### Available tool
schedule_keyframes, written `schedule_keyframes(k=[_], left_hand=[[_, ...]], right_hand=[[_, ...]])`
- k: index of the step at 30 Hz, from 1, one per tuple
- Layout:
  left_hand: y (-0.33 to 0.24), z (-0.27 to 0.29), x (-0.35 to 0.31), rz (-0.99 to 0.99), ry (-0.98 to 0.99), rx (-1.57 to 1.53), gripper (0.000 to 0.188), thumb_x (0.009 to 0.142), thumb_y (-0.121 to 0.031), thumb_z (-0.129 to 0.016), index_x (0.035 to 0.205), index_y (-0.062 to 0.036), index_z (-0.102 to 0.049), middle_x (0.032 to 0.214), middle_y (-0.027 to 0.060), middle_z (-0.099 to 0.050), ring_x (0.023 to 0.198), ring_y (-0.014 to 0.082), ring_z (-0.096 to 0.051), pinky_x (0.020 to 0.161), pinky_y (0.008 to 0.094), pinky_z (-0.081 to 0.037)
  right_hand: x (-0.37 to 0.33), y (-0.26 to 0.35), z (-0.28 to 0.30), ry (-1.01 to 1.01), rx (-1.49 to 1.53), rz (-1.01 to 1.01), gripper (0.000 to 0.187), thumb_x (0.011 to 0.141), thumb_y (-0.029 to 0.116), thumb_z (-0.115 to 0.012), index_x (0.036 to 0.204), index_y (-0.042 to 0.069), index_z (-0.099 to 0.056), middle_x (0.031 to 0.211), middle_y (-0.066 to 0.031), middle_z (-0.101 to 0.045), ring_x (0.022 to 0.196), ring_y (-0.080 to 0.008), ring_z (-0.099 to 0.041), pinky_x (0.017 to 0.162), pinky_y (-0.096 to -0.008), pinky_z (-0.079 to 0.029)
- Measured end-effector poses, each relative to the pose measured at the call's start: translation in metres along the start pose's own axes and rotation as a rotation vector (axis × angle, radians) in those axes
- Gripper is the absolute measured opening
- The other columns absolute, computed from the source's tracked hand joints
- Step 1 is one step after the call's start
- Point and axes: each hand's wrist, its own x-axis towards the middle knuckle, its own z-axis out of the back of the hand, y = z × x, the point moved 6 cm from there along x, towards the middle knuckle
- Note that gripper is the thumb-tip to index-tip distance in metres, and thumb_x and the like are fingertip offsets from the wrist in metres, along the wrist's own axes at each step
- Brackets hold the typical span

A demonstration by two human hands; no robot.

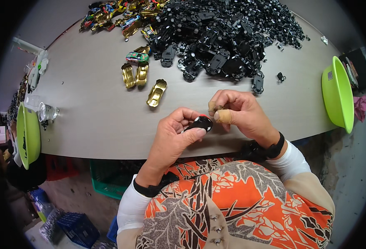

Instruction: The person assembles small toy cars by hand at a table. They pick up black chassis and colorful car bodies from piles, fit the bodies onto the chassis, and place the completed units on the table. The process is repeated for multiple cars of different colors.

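Observation:
Close to the table's near edge, my left hand [166,133] grips a small toy car [202,123] between thumb and fingers. Its black underside with white wheels faces up, and a bit of red shows at its far edge. My right hand [247,112] is just to the right of the car, with tan tape around the thumb and a fingertip. Its fingers are pinched together; whether a small part is between them is hard to make out. Beyond my left hand lies a gold toy car body [157,93], with two more gold bodies [128,76] and a green toy car [137,57] farther off.
A large heap of black toy car chassis [218,60] covers the table's far middle. Colourful and gold car bodies [104,18] are piled at far left. Green basins [335,93] stand at both sides. A clear cup [47,111] is beside the left basin [31,137].

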Motion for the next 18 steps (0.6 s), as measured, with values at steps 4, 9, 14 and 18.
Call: schedule_keyframes(k=[4, 9, 14, 18], left_hand=[[0.002, -0.001, -0.002, -0.005, 0.028, 0.078, 0.016, 0.082, -0.004, -0.063, 0.096, -0.0007, -0.056, 0.081, 0.0004, -0.059, 0.072, 0.0042, -0.053, 0.062, 0.0187, -0.044], [-0.003, -0.008, -0.008, -0.16, -0.045, 0.444, 0.014, 0.079, -0.004, -0.062, 0.087, 0.0003, -0.052, 0.072, 0.0042, -0.056, 0.063, 0.0098, -0.051, 0.057, 0.025, -0.041], [0.0, -0.004, -0.012, -0.179, -0.13, 0.609, 0.014, 0.076, -0.006, -0.062, 0.086, 0.0004, -0.053, 0.071, 0.0018, -0.052, 0.064, 0.0076, -0.048, 0.06, 0.0218, -0.039], [0.001, 0.005, -0.019, -0.082, -0.162, 0.567, 0.014, 0.075, -0.006, -0.062, 0.084, 0.0019, -0.055, 0.068, 0.0035, -0.055, 0.062, 0.0089, -0.049, 0.057, 0.0238, -0.041]], right_hand=[[-0.004, -0.008, -0.006, 0.07, -0.057, -0.121, 0.008, 0.081, 0.003, -0.063, 0.083, 0.003, -0.056, 0.075, 0.0009, -0.057, 0.063, -0.0041, -0.052, 0.053, -0.0186, -0.041], [-0.004, -0.005, -0.017, 0.069, -0.491, 0.151, 0.01, 0.077, -0.002, -0.06, 0.084, 0.0, -0.053, 0.073, -0.0078, -0.055, 0.067, -0.0144, -0.051, 0.062, -0.0275, -0.042], [-0.005, -0.008, -0.022, 0.025, -0.591, 0.317, 0.012, 0.074, -0.004, -0.058, 0.084, -0.001, -0.053, 0.075, -0.0142, -0.054, 0.068, -0.0267, -0.055, 0.062, -0.0329, -0.044], [-0.003, -0.012, -0.026, 0.033, -0.593, 0.368, 0.013, 0.075, -0.003, -0.06, 0.086, -0.001, -0.053, 0.076, -0.014, -0.054, 0.068, -0.025, -0.055, 0.061, -0.0319, -0.044]])
